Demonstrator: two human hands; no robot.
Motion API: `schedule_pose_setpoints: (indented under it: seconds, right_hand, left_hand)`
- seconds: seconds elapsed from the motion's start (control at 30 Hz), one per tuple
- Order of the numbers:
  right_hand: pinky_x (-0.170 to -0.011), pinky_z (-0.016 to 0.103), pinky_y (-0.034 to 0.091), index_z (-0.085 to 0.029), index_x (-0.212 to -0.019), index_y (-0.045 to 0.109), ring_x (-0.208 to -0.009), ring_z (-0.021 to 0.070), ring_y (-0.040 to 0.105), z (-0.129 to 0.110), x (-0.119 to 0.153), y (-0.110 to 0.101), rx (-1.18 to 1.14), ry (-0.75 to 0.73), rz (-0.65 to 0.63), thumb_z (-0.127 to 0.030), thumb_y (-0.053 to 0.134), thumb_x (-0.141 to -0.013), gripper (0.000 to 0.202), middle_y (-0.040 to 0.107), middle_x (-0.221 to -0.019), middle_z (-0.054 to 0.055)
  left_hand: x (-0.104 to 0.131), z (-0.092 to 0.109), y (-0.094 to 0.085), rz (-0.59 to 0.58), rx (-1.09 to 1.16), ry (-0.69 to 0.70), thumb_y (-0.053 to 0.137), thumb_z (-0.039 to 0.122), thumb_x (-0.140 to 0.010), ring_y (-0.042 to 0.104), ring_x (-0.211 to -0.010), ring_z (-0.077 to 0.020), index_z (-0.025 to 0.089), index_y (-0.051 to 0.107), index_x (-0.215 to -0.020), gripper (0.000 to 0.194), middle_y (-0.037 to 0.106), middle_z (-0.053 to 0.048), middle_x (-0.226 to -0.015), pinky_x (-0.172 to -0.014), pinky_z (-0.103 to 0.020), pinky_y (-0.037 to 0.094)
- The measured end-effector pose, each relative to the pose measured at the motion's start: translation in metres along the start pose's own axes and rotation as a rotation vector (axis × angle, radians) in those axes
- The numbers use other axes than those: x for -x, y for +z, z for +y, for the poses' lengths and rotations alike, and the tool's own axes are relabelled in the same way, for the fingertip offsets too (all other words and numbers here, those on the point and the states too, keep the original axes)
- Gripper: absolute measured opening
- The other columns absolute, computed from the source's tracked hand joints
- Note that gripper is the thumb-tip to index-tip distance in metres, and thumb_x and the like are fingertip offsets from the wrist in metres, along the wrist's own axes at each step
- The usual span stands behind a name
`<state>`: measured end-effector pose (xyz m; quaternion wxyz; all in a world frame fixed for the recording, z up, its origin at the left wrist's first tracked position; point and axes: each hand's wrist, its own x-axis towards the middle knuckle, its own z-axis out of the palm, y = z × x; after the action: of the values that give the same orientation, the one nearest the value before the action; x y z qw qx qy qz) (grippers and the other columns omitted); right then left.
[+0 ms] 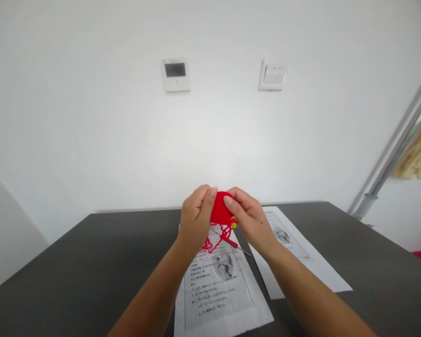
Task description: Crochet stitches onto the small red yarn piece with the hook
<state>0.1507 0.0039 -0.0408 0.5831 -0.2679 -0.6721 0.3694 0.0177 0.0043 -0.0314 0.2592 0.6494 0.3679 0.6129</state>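
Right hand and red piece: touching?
Touching. The head view shows the right hand with its thumb lying over the red piece's front.

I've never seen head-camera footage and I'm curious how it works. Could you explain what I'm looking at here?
There is no machine here, just a person's own bare hands. The single picture comes from a camera worn on their head, looking forward and down. The left hand and right hand hold a red piece between them, one at each side. Below it is loose red yarn, and a small yellow item is by its lower right corner. Two printed sheets lie on the dark table. A red-handled tool shows below the hands.
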Motion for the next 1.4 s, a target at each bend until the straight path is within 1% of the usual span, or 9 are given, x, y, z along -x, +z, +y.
schedule_pose_setpoints:
  seconds: [0.13, 0.23, 0.4, 0.63, 0.73, 0.87, 1.03, 1.17, 1.4]
  right_hand:
    - [-0.052, 0.024, 0.032, -0.021, -0.074, 0.053, -0.055, 0.011, 0.041, 0.001, 0.0, -0.003, 0.06, -0.025, 0.086, -0.042, 0.059, -0.094, 0.029, 0.05, -0.061, -0.005]
    - [-0.051, 0.025, 0.03, -0.022, -0.069, 0.05, -0.054, 0.0107, 0.038, -0.002, -0.001, -0.005, 0.125, -0.038, 0.075, -0.04, 0.056, -0.095, 0.033, 0.046, -0.059, -0.006]
    - [-0.052, 0.026, 0.028, -0.021, -0.063, 0.045, -0.054, 0.0103, 0.035, -0.008, -0.003, -0.008, 0.221, -0.061, 0.024, -0.036, 0.054, -0.095, 0.036, 0.04, -0.058, -0.006]
    - [-0.048, 0.026, 0.021, -0.021, -0.058, 0.042, -0.048, 0.0087, 0.027, 0.004, 0.0, -0.004, -0.18, 0.056, -0.054, -0.048, 0.063, -0.091, 0.048, 0.033, -0.052, -0.008]
    - [-0.047, 0.026, 0.023, -0.021, -0.06, 0.046, -0.045, 0.009, 0.029, 0.01, -0.001, -0.001, -0.265, 0.1, -0.036, -0.058, 0.056, -0.093, 0.051, 0.037, -0.048, -0.008]
    - [-0.046, 0.026, 0.025, -0.021, -0.062, 0.049, -0.045, 0.0097, 0.033, 0.004, -0.003, -0.001, -0.159, 0.13, -0.035, -0.067, 0.052, -0.091, 0.054, 0.041, -0.049, -0.007]
    - [-0.049, 0.026, 0.026, -0.022, -0.061, 0.046, -0.049, 0.0094, 0.033, -0.008, -0.006, -0.007, -0.016, 0.073, -0.073, -0.044, 0.059, -0.089, 0.038, 0.04, -0.053, -0.007]
    - [-0.052, 0.027, 0.026, -0.022, -0.058, 0.041, -0.052, 0.0099, 0.031, -0.008, -0.006, -0.01, 0.166, -0.022, -0.088, -0.034, 0.054, -0.089, 0.035, 0.035, -0.055, -0.007]
    - [-0.059, 0.028, 0.034, -0.021, -0.068, 0.051, -0.057, 0.0115, 0.044, -0.003, -0.003, -0.007, 0.373, -0.15, -0.083, -0.031, 0.048, -0.094, 0.029, 0.049, -0.061, -0.004]
  left_hand:
    - [-0.002, 0.0, 0.0, 0.008, -0.085, 0.027, 0.05, 0.04, -0.094, 0.032, -0.054, -0.012, 0.022, 0.035, -0.059, 0.042, 0.034, 0.005, -0.056, -0.053, -0.029, 0.027]
    - [-0.004, -0.002, -0.004, -0.037, -0.042, 0.009, 0.049, 0.043, -0.095, 0.03, -0.053, -0.0118, 0.023, 0.034, -0.058, 0.044, 0.032, 0.006, -0.055, -0.053, -0.029, 0.027]
    - [-0.008, -0.002, -0.008, -0.223, -0.063, 0.045, 0.05, 0.044, -0.095, 0.039, -0.059, -0.0122, 0.021, 0.044, -0.065, 0.038, 0.044, 0.004, -0.061, -0.056, -0.027, 0.031]
    - [-0.007, 0.001, -0.004, -0.385, 0.48, -0.33, 0.076, 0.062, -0.071, 0.038, -0.048, -0.0082, 0.018, 0.05, -0.058, 0.053, 0.045, 0.005, -0.052, -0.048, -0.023, 0.03]
    - [-0.007, 0.001, -0.004, -0.325, 0.549, -0.353, 0.08, 0.062, -0.067, 0.042, -0.047, -0.0085, 0.016, 0.056, -0.059, 0.052, 0.049, 0.003, -0.051, -0.048, -0.022, 0.033]
    - [-0.008, -0.006, -0.004, -0.158, 0.485, -0.239, 0.074, 0.058, -0.077, 0.039, -0.049, -0.0077, 0.017, 0.052, -0.06, 0.05, 0.047, 0.005, -0.054, -0.049, -0.022, 0.03]
    - [-0.008, -0.008, -0.008, -0.164, 0.204, -0.055, 0.057, 0.048, -0.093, 0.036, -0.054, -0.0101, 0.02, 0.047, -0.064, 0.042, 0.043, 0.005, -0.059, -0.052, -0.025, 0.03]
    - [-0.011, -0.002, -0.012, -0.231, -0.071, 0.155, 0.052, 0.033, -0.093, 0.04, -0.061, -0.0127, 0.02, 0.05, -0.066, 0.031, 0.044, 0.004, -0.064, -0.059, -0.028, 0.032]
    - [-0.009, -0.006, -0.009, -0.105, -0.042, 0.045, 0.053, 0.035, -0.092, 0.032, -0.057, -0.0131, 0.023, 0.032, -0.057, 0.042, 0.033, 0.005, -0.057, -0.055, -0.03, 0.026]
